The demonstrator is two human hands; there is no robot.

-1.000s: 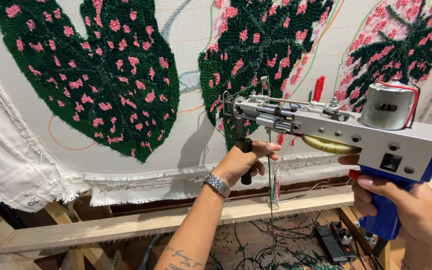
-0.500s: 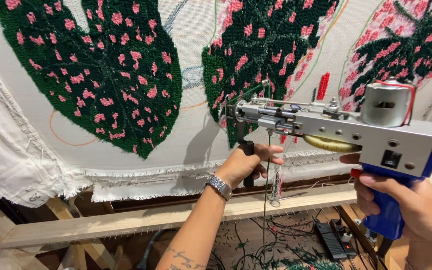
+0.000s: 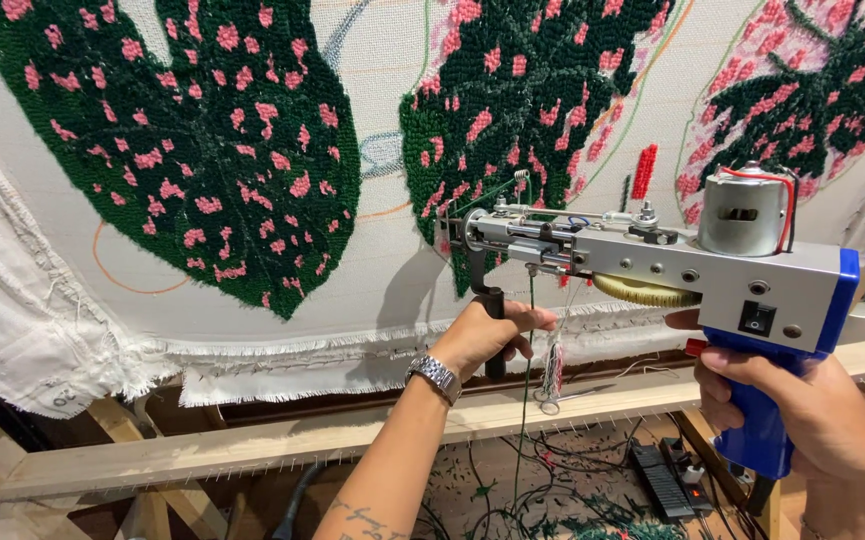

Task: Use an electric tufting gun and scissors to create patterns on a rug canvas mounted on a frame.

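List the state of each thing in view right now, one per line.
Tufting gun: held level, nose at the cloth.
Left hand: gripping the gun's black front handle.
Right hand: gripping the blue rear grip.
Backing cloth: stretched, partly tufted with green and pink leaves.
Green yarn: hanging down from the gun.
Wooden frame: cloth's frayed edge hangs above it.

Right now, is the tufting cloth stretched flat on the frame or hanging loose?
Mostly stretched: the tufting cloth lies flat across the green leaf motifs, but its frayed lower edge hangs loose above the wooden frame rail.
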